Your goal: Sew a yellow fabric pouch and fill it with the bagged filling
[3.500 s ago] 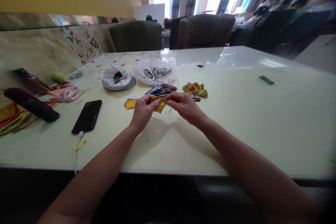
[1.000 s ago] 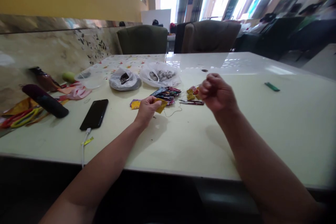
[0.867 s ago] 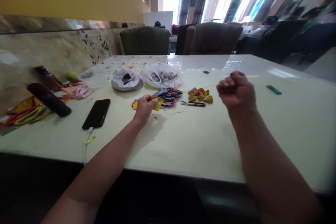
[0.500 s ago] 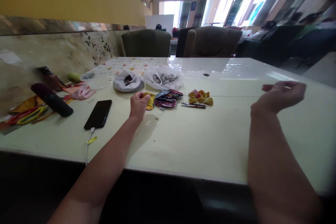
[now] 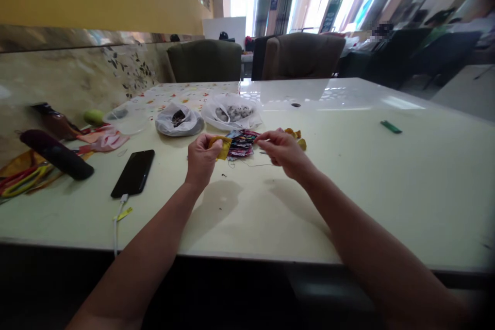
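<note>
Left hand [image 5: 201, 157] pinches a small yellow cloth piece [image 5: 223, 148] between thumb and fingers, held over the glossy pale table [image 5: 251, 221], near its middle. Right hand [image 5: 284, 152] is just across from it, thumb and fingertips drawn together, narrow; can't tell if anything thin is between them. Nearest on the table: white cable [image 5: 115, 227] with a yellow tag [image 5: 124, 213], plugged into a black rectangular phone [image 5: 133, 174], left side. Fine dark thread [image 5: 257, 165] lies loose between the hands, below a stack of multicoloured patterned cloth pieces [image 5: 242, 145]. Dark cylindrical object [image 5: 58, 154] far left, pink cloth [image 5: 104, 138] beyond it. Yellow folded cloth pieces [image 5: 301, 143] sit behind the right hand, partly hidden. Small green rectangular object [image 5: 391, 127] well apart on the right. Further back, two white plastic bags, open: one with dark contents [image 5: 189, 122], one with greyish-white fluffy lumps [image 5: 251, 119], side by side. Past the table's far edge, dark green chair [image 5: 207, 59] and brown upholstered chair [image 5: 303, 56].
</note>
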### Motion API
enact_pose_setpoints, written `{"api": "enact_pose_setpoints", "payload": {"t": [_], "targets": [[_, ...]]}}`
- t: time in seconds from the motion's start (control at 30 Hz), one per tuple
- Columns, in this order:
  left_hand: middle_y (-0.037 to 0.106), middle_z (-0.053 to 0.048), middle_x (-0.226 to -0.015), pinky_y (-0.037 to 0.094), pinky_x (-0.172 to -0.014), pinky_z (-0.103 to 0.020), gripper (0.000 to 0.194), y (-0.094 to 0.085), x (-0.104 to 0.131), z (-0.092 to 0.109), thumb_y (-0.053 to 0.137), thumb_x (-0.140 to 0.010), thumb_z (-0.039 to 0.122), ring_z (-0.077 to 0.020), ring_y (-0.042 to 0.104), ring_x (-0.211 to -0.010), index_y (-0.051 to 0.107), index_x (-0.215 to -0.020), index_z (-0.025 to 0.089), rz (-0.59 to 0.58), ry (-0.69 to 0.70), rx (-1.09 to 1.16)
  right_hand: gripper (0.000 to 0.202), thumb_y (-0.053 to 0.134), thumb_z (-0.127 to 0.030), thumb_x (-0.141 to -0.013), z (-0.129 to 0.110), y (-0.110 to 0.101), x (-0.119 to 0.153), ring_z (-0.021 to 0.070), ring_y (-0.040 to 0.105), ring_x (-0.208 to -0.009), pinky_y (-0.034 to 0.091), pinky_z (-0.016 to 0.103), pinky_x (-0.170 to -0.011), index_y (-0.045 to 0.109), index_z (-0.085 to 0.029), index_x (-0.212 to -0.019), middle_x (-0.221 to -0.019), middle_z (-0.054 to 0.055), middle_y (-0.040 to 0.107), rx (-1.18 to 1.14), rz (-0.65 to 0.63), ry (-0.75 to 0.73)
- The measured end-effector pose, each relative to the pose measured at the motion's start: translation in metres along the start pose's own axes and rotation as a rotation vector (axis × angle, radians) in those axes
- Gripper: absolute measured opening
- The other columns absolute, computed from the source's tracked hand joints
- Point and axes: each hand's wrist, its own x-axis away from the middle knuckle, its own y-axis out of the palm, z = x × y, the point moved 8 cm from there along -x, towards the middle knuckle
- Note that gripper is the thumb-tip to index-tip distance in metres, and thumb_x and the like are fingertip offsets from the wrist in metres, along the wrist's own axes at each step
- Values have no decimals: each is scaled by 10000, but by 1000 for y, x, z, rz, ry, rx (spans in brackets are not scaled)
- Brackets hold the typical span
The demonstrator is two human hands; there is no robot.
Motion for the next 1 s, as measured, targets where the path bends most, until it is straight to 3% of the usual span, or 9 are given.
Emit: {"api": "enact_pose_setpoints", "payload": {"t": [0.17, 0.27, 0.33, 0.4, 0.53, 0.7, 0.87, 1.0], "targets": [[638, 3, -699, 464, -544, -194, 182, 5, 3, 5, 747, -675, 290, -89, 546, -604, 667, -760, 150, -38, 8, 34, 333, 749, -392, -775, 23, 42, 13, 28, 216, -425, 113, 207, -379, 718, -144, -995, -549, -90, 427, 22, -247, 101], [648, -1, -712, 467, -546, -194, 186, 6, 3, 4, 748, -669, 290, -88, 549, -605, 673, -767, 151, -47, 9, 38, 262, 762, -393, -753, 31, 54, 18, 32, 206, -436, 113, 200, -387, 655, -159, -803, -531, -94, 389, -44, -358, 189], [635, 6, -691, 464, -540, -189, 189, 3, 1, 1, 747, -660, 290, -82, 543, -589, 664, -754, 149, -25, 0, 35, 300, 743, -379, -763, 22, 51, 18, 39, 186, -440, 109, 194, -394, 522, -195, -678, -509, -106, 325, -184, -366, 197], [608, 19, -658, 452, -515, -185, 197, -1, -1, -4, 745, -651, 298, -78, 529, -559, 648, -740, 150, 5, -24, 23, 355, 718, -310, -756, 6, 30, 12, 46, 169, -438, 104, 198, -397, 400, -220, -628, -504, -111, 285, -334, -250, 140], [565, 37, -604, 437, -466, -185, 219, -8, -5, -14, 742, -626, 313, -75, 502, -506, 612, -712, 158, 48, -70, 0, 372, 613, -172, -706, -26, -46, -1, 67, 130, -427, 100, 234, -390, 281, -225, -547, -459, -99, 203, -500, 126, -40], [572, 32, -600, 452, -458, -191, 242, -10, -9, -22, 741, -605, 326, -74, 506, -490, 609, -710, 153, 49, -104, 14, 307, 455, -115, -725, -26, -137, -4, 100, 63, -445, 74, 268, -408, 272, -230, -507, -421, -76, 165, -580, 520, -95], [554, 43, -584, 454, -462, -186, 266, -15, -14, -28, 757, -579, 323, -67, 503, -481, 588, -691, 152, 74, -115, 21, 326, 402, -92, -759, -11, -183, 4, 100, 73, -445, 63, 283, -436, 255, -227, -502, -428, -64, 149, -578, 742, -103], [566, 40, -593, 478, -475, -199, 271, -21, -17, -34, 755, -571, 309, -76, 531, -481, 586, -707, 148, 99, -147, 51, 368, 398, -119, -817, 2, -206, 6, 105, 105, -433, 102, 317, -442, 244, -248, -508, -433, -49, 151, -500, 798, -60]]}}
